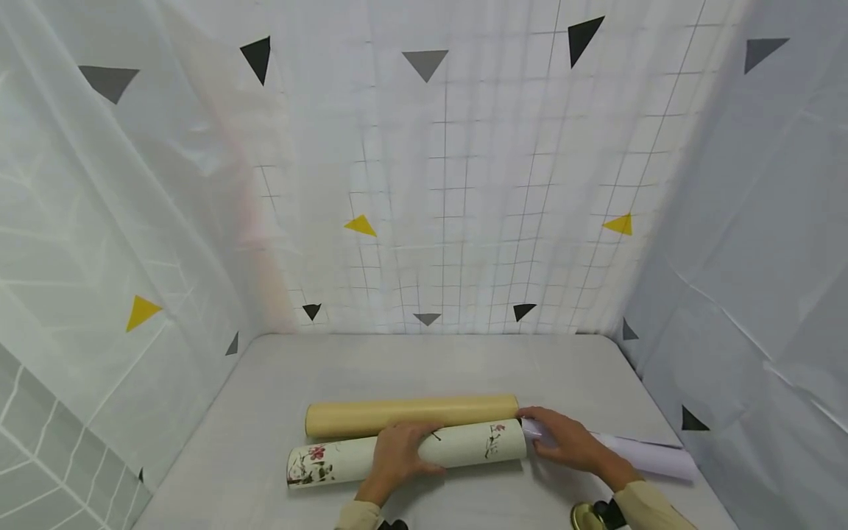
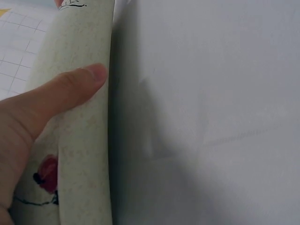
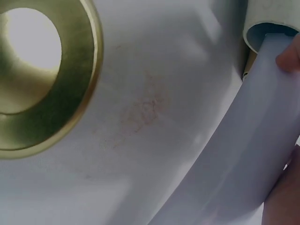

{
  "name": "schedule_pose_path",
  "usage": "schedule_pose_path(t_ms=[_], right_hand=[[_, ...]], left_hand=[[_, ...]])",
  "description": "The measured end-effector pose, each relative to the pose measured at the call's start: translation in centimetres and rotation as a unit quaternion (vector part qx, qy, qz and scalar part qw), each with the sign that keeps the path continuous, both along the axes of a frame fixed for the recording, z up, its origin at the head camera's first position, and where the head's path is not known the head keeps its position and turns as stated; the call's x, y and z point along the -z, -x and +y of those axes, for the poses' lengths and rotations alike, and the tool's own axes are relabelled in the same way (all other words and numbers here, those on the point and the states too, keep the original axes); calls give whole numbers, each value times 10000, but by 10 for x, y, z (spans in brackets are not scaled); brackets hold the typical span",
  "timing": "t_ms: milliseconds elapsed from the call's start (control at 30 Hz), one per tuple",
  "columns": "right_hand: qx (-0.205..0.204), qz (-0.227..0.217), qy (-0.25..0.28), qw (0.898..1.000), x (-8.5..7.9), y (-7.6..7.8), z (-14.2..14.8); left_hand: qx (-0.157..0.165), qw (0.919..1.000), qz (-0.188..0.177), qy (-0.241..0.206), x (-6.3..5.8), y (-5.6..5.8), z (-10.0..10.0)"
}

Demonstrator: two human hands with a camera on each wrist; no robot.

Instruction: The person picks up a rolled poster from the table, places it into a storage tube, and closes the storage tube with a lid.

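A cream cardboard tube (image 1: pixel 464 445) printed with red flowers and dark brush marks lies across the table. My left hand (image 1: pixel 400 455) grips it around the middle; in the left wrist view the thumb (image 2: pixel 79 84) presses along its near side. My right hand (image 1: pixel 570 440) holds a rolled sheet of pale white paper (image 1: pixel 652 456) near its left end. In the right wrist view, that end of the paper roll (image 3: pixel 234 122) sits inside the open mouth of the tube (image 3: pixel 267 23). Part of my right hand is out of that view.
A plain yellow tube (image 1: pixel 411 414) lies just behind the printed one. A round gold lid (image 1: pixel 584 517) rests on the table (image 1: pixel 430 361) near my right wrist. White sheeting (image 1: pixel 424 147) with dark and yellow triangles stands around the back and sides.
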State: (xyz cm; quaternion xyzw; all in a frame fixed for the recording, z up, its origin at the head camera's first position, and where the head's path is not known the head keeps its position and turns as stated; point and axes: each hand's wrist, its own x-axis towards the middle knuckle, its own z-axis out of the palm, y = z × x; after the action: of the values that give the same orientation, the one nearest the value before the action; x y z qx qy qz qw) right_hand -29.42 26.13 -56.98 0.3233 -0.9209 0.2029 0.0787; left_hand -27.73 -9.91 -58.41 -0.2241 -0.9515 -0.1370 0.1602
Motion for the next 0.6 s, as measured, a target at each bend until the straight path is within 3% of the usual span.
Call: schedule_pose_path(t_ms=[367, 600], right_hand=[[-239, 0, 212, 9995, 3, 1, -3], [-545, -510, 621, 9953, -1, 4, -4]], left_hand=[[-53, 9995, 316, -34, 0, 0, 0], [-1, 9991, 425, -68, 1, 1, 1]])
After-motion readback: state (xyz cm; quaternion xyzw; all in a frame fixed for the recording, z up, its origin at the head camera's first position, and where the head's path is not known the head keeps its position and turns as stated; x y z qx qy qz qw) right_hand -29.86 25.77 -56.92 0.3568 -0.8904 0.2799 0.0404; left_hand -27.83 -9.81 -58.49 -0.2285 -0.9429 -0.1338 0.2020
